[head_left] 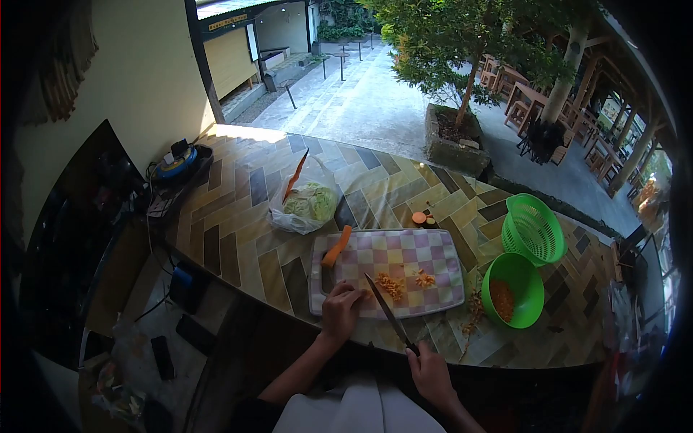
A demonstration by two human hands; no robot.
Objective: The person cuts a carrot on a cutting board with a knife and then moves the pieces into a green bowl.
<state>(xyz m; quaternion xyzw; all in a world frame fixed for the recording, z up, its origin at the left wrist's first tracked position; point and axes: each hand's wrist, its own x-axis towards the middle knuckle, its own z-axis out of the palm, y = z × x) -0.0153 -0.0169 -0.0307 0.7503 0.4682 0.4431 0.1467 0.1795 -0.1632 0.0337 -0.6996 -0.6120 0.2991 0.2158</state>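
Observation:
My right hand (431, 373) is closed round the dark handle of a kitchen knife (388, 309), whose blade points up and left over the checkered cutting board (440, 249). On the board's lower left, my left hand (341, 310) has its fingers bent and pressed down just left of the blade; a bit of orange shows at the fingertips, probably carrot. Chopped carrot (390, 286) lies right of the blade, with a smaller heap (424, 278) beyond it. A long carrot piece (337, 247) rests across the board's upper left corner.
A plastic bag (307, 202) with cabbage stands behind the board. Carrot ends (419, 217) lie past its far edge. At right are a green bowl (533, 296) holding orange bits and a green strainer basket (534, 229). Scraps (476, 307) lie beside the bowl. The tiled table (253, 252) curves round me.

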